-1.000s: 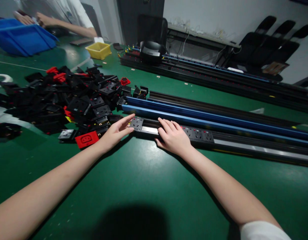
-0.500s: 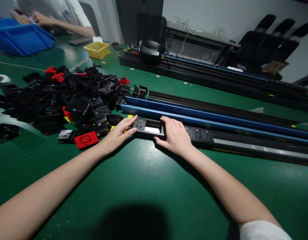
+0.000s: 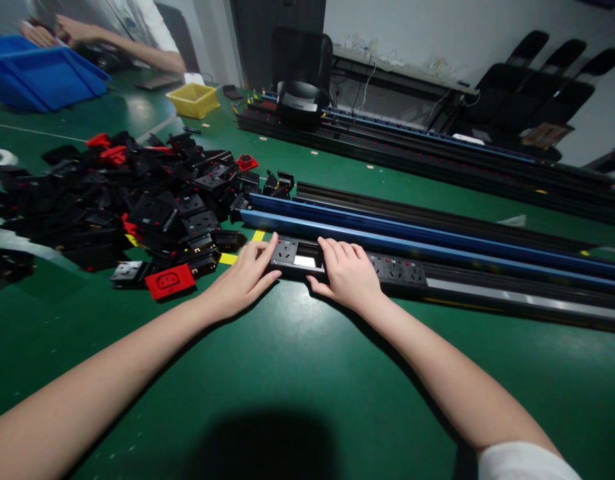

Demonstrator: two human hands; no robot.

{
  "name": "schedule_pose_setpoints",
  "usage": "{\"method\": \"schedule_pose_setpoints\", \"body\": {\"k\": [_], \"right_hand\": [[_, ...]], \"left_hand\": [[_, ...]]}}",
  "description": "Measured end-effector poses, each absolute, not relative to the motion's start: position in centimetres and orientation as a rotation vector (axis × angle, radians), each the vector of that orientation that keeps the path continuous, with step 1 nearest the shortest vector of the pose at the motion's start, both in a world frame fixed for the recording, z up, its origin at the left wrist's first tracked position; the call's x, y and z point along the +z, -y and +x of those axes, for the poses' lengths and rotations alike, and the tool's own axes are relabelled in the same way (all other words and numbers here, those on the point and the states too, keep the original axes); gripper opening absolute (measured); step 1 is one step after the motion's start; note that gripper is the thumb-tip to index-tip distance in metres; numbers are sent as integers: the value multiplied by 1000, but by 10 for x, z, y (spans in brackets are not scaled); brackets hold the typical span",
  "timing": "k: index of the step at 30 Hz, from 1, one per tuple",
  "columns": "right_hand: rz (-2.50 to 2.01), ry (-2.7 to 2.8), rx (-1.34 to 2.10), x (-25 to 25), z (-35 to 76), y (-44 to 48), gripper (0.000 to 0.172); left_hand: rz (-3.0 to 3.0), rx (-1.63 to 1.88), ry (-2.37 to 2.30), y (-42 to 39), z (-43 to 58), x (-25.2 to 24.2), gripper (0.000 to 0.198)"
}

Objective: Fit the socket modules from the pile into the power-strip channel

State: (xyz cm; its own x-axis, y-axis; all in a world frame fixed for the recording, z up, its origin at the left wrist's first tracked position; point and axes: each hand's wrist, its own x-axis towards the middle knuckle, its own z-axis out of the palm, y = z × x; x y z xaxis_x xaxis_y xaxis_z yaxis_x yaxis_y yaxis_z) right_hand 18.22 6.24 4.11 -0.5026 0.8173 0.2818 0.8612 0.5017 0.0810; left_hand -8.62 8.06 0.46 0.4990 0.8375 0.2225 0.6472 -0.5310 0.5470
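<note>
A long black power strip housing [image 3: 467, 283] lies across the green table, with several black sockets seated in it. My left hand [image 3: 240, 280] is at its left end, index finger and thumb spread across the end and pressed against a black socket module [image 3: 286, 253]. My right hand [image 3: 352, 273] is wrapped over the housing, thumb on the near side and fingers on the far side. Between my hands a gap in the channel shows a bright strip. Part of the housing is hidden under my right hand.
A heap of black and red socket modules [image 3: 152, 193] lies on the left, with a red socket [image 3: 170, 281] nearest me. Blue rails [image 3: 387, 227] run behind the housing. Farther back are a yellow bin [image 3: 193, 100], a blue bin [image 3: 47, 77] and a person's arm [image 3: 137, 52].
The socket module has slid slightly right along the housing, narrowing the gap. My left hand has moved right with it, its fingers more bent. My right hand stays almost in place.
</note>
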Motion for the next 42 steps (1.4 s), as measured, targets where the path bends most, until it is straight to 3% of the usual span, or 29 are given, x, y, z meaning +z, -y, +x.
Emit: {"method": "schedule_pose_setpoints", "body": {"k": [9,17,25,42], "right_hand": [[-1430,2500,-218,42,184,-63,75],[-1313,2525,-131,47,186,-64,77],[-1212,2656,-170,50,189,-65,69],[-1258,2688,-111,56,187,-64,62]], "left_hand": [[2501,638,-1050,-72,-83,20,53],[2586,550,-987,-76,-85,19,58],[2624,511,-1015,-75,-82,18,60],[2515,582,-1131,-74,-80,16,43]]}}
